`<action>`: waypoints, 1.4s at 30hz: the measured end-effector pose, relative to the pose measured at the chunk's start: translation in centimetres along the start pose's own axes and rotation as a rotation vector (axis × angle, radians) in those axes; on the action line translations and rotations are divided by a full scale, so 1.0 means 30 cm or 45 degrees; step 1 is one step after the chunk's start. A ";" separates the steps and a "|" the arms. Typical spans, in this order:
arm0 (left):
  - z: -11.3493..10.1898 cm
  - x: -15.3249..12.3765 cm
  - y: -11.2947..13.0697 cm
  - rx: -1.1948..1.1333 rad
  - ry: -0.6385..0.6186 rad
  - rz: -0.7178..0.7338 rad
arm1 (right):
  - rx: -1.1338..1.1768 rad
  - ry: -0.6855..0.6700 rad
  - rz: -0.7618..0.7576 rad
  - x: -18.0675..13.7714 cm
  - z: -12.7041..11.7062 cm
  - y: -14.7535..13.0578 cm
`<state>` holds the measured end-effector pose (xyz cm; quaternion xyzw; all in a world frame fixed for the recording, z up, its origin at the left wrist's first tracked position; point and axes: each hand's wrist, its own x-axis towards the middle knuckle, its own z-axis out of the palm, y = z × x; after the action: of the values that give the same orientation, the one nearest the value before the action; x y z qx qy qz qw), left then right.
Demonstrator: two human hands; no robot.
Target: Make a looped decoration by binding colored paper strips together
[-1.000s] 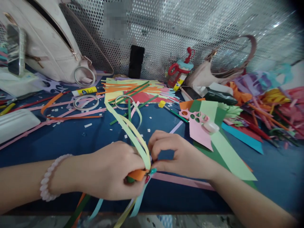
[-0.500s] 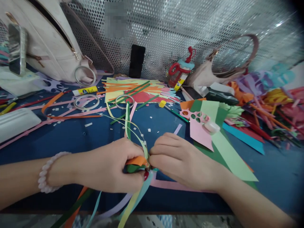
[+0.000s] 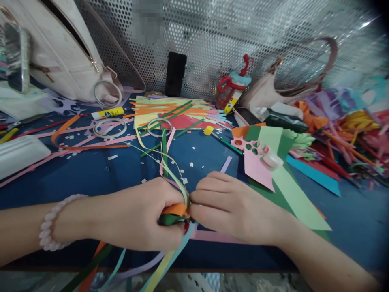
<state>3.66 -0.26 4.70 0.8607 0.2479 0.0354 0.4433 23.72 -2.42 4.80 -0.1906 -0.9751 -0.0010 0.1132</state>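
Over the blue table (image 3: 91, 174), strips (image 3: 174, 210) are clenched at front centre by the left hand (image 3: 136, 217), long axis directed far-to-near, near ends draped leftward. Right hand (image 3: 234, 209) is curled alongside; its grip cannot be told.

No readable text, yellow glue stick (image 3: 116, 111), label (image 3: 106, 114) too blurred
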 end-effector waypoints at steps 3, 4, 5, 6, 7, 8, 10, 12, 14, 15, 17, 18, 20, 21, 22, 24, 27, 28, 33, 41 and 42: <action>0.008 -0.007 -0.004 0.027 0.041 -0.004 | -0.009 -0.005 0.008 0.000 0.002 0.000; 0.013 -0.009 -0.009 0.041 0.073 0.004 | -0.009 -0.007 0.011 0.001 0.002 0.001; 0.019 -0.011 -0.015 0.058 0.104 0.009 | -0.007 -0.009 0.012 0.001 0.003 0.001; 0.025 -0.012 -0.021 0.078 0.132 0.013 | -0.005 -0.012 0.012 0.001 0.003 0.002; 0.030 -0.013 -0.026 0.099 0.152 0.015 | -0.003 -0.015 0.011 0.001 0.004 0.002; 0.034 -0.013 -0.029 0.118 0.164 0.015 | 0.000 -0.018 0.009 0.002 0.004 0.003; 0.038 -0.012 -0.032 0.138 0.170 0.011 | 0.002 -0.025 0.007 0.002 0.005 0.003; 0.036 -0.009 -0.030 0.139 0.167 0.008 | 0.005 -0.036 0.008 0.002 0.006 0.004; 0.032 -0.006 -0.026 0.124 0.150 0.008 | 0.008 -0.051 0.010 0.001 0.007 0.005; 0.030 -0.004 -0.024 0.116 0.141 0.011 | 0.011 -0.058 0.012 0.001 0.007 0.006; 0.027 -0.003 -0.022 0.107 0.127 0.011 | 0.027 -0.067 0.017 0.000 0.008 0.007; 0.026 -0.002 -0.021 0.106 0.121 0.008 | 0.038 -0.070 0.019 -0.001 0.009 0.008; 0.026 -0.001 -0.022 0.112 0.123 0.005 | 0.060 -0.075 0.021 -0.001 0.009 0.010; 0.026 -0.001 -0.023 0.116 0.123 0.002 | 0.069 -0.080 0.022 -0.002 0.010 0.011; 0.026 -0.001 -0.024 0.119 0.124 -0.002 | 0.075 -0.084 0.023 -0.002 0.010 0.011; 0.026 0.000 -0.024 0.122 0.126 -0.004 | 0.088 -0.088 0.027 -0.002 0.010 0.012; 0.021 0.002 -0.017 0.108 0.129 0.000 | 0.106 -0.090 0.031 -0.003 0.011 0.014; 0.017 0.003 -0.011 0.098 0.117 -0.015 | 0.112 -0.087 0.032 -0.003 0.011 0.015; -0.001 0.004 0.011 0.057 0.044 -0.115 | 0.116 -0.061 0.039 -0.005 0.017 0.016; 0.012 0.005 -0.030 0.040 0.087 -0.014 | 0.034 0.106 0.064 -0.011 0.033 0.014; 0.013 0.006 -0.031 0.035 0.083 -0.002 | 0.021 0.147 0.083 -0.011 0.036 0.015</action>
<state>3.56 -0.01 3.72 0.8649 0.2631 0.0597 0.4233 23.96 -2.09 3.67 -0.2209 -0.9602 -0.0004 0.1709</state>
